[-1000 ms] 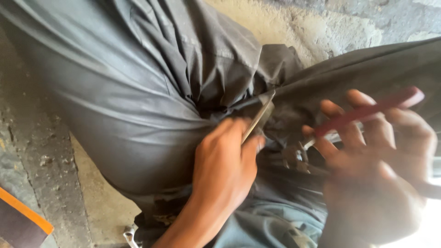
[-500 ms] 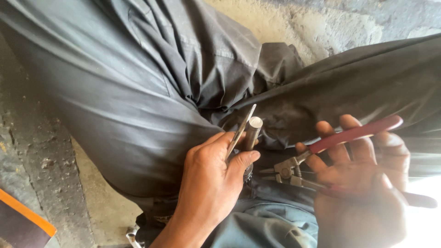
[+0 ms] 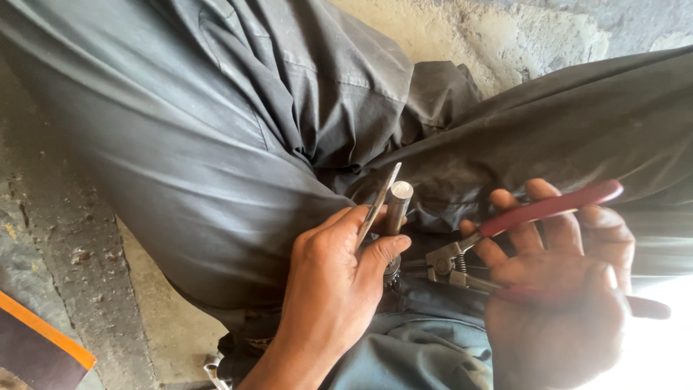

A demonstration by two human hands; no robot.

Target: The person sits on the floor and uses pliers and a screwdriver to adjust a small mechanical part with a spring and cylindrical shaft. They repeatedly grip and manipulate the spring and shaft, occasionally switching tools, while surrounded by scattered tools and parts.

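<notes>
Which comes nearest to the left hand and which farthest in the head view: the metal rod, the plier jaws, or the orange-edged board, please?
1. Metal rod: held in the left hand, sticking up above the thumb.
2. Plier jaws: just to the right of that hand, pointing at it.
3. Orange-edged board: far off in the bottom-left corner, on the floor.

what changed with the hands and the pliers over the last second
The right hand dropped lower and swung the red-handled pliers leftward, so the nose now meets the base of the metal rod. The left hand raised the rod and flat strip further into view. Both grips stayed.
</notes>
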